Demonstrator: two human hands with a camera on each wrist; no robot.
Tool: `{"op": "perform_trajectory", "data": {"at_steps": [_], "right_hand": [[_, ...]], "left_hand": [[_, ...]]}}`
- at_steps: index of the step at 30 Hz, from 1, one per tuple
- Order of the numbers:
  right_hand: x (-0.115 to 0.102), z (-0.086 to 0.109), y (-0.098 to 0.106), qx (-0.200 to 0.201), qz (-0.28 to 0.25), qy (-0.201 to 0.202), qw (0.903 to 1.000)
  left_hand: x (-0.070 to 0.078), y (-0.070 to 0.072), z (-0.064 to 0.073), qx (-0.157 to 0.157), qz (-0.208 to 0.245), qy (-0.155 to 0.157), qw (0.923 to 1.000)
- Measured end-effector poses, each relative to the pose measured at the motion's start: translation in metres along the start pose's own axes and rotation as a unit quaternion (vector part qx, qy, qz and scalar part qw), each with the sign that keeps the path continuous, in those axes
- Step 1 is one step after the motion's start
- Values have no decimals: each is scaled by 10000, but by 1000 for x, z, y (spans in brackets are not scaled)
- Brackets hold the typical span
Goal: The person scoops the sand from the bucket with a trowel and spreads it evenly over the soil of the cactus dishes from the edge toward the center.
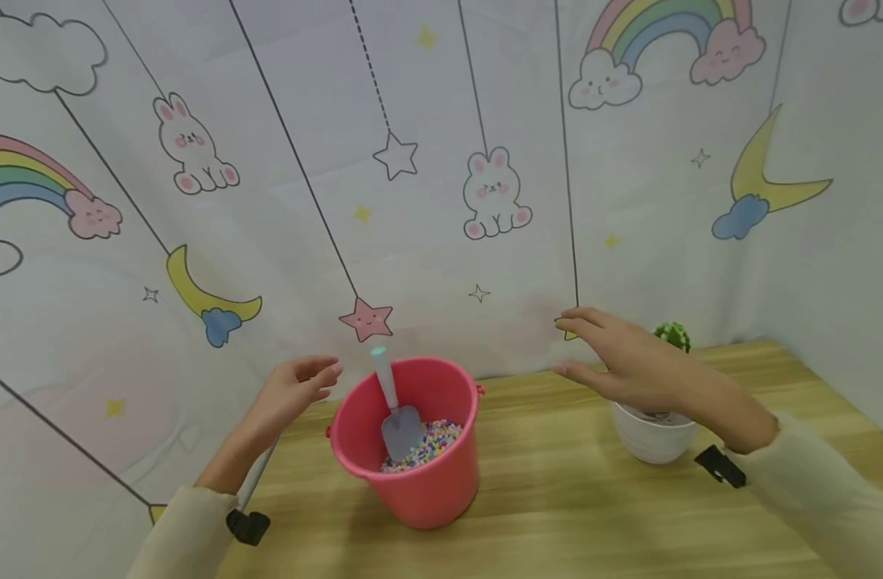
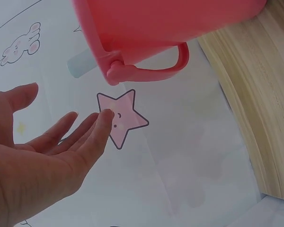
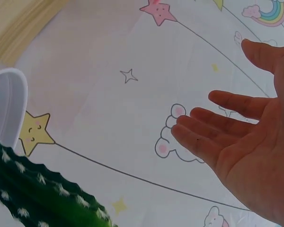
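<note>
A pink bucket (image 1: 434, 494) stands on the wooden table, partly filled with small multicoloured beads (image 1: 443, 438). Leaning inside it is a small shovel (image 1: 401, 432) with a grey blade and a pale handle that pokes above the rim. My left hand (image 1: 289, 392) hovers left of the bucket, apart from it, its fingers relaxed and holding nothing. Over on the right, my right hand (image 1: 633, 362) is raised above a white pot (image 1: 655, 441), fingers extended and nothing in them. A green cactus (image 3: 42, 189) grows from that pot, mostly hidden behind the hand in the head view.
Behind the table (image 1: 550, 498) hangs a white cloth (image 1: 297, 72) printed with rabbits, stars, moons and rainbows. The bucket's pink handle (image 2: 156, 74) hangs down at its side. Black straps or mounts (image 1: 248, 527) sit at both sleeves.
</note>
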State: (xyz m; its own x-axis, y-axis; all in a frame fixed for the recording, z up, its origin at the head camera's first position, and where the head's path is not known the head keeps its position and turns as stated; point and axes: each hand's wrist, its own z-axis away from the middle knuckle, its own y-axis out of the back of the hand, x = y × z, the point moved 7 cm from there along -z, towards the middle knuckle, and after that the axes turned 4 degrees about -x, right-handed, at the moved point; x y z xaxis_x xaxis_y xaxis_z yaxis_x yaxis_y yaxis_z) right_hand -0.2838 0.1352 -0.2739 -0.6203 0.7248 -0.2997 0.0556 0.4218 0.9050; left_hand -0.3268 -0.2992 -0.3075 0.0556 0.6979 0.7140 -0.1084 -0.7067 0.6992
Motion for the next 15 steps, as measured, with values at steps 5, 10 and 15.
{"op": "perform_trajectory", "data": {"at_steps": [5,10,15], "right_hand": [[-7,-8,-15,-116,-105,-17,9999],[-16,-17,-29,-195,-180,-4,9996],[-27,-25,-45,-403,-356,0,9986]], "left_hand": [[2,1,-8,-83,-9,-13,10000],[6,0,-14,-307,213,-115,9992],[9,1,-23,-418,454,-194,9979]]}}
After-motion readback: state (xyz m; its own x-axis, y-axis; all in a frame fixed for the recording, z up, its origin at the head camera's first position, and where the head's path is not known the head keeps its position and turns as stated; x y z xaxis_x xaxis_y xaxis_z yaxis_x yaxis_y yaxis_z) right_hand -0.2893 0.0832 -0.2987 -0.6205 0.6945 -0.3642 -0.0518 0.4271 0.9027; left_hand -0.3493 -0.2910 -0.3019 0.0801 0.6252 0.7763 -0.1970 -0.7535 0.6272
